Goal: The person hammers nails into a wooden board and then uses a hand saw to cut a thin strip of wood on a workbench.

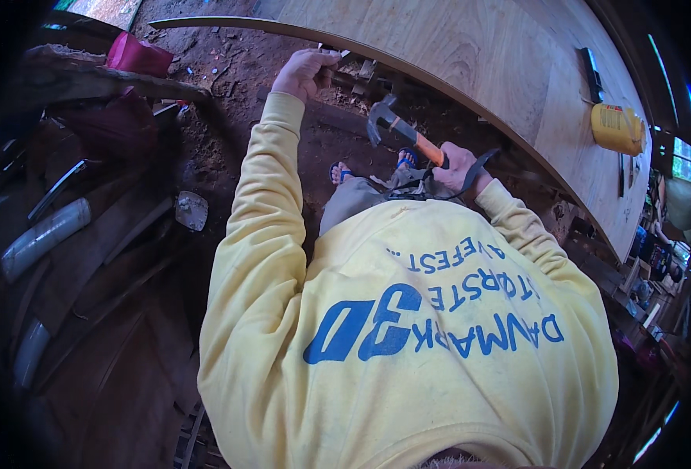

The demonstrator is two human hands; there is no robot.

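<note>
My right hand [459,169] is closed around the handle end of a claw hammer [416,139] with an orange and black handle. The hammer's head points up and to the left, in front of my waist. A dark curved strap [480,166] passes beside that hand. Farther out on the left, my left hand [308,72] is raised at the edge of a large plywood sheet [470,62]. Its fingers are curled in a pinch close to the sheet's underside, and whatever they may hold is too small to tell.
A yellow container [617,130] and a dark long tool [592,74] are on the plywood at the right. Boards, a pale tube [46,238] and a dark pink bag [137,56] crowd the left side. Below my sandaled feet [341,172] is reddish earth.
</note>
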